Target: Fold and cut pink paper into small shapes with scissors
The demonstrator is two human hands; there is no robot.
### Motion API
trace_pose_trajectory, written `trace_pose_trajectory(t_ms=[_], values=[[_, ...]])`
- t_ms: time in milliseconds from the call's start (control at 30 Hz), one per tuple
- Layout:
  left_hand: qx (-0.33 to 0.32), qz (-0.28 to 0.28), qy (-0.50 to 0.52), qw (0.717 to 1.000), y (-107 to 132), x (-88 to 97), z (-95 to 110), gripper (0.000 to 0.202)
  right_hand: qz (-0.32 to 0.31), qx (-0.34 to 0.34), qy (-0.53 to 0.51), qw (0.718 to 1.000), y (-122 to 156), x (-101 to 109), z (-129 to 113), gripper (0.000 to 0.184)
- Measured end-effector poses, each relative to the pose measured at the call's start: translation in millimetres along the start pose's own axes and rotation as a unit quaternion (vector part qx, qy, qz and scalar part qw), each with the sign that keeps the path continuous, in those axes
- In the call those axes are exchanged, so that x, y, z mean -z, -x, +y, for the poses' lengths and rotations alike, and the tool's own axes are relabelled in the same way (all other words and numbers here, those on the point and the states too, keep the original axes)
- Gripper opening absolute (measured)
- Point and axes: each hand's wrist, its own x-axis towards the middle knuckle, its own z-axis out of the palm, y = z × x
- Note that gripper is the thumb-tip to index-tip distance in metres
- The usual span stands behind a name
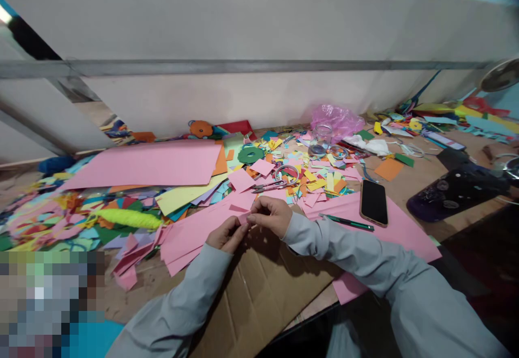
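My left hand (227,233) and my right hand (271,214) meet over a sheet of brown cardboard (259,287). Both pinch a small pink paper piece (244,218) between their fingertips. Pink paper strips (190,236) lie just left of the hands. Small scissors (270,186) rest a little beyond my right hand among coloured scraps. Both sleeves are grey.
A large pink sheet (150,163) lies at the back left. A black phone (373,201) and a green pen (346,221) lie on pink paper to the right. A glass jar (322,139), a pink plastic bag (336,117) and a dark device (454,190) stand farther right. Paper scraps cover the table.
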Motion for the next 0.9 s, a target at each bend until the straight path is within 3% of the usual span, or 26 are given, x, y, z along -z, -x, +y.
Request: trace_pose_trajectory(t_ms=[200,433,633,900], values=[[-0.061,0.006,-0.060,0.996,-2.9,3.3,-0.4,0.029,-0.015,0.022,0.058,0.998,-0.2,3.2,-3.8,0.027],[0.013,0.023,0.005,1.000,1.8,-2.6,3.9,0.031,-0.009,0.014,0.010,1.000,1.8,2.5,-6.0,0.036],[-0.064,0.029,-0.134,0.988,-0.2,6.4,8.3,0.026,-0.032,0.072,0.105,0.991,-0.5,5.0,-2.6,0.016],[0.007,0.097,0.034,0.995,4.1,5.0,21.7,0.021,-0.040,0.025,0.100,0.994,1.2,2.5,7.1,0.020]])
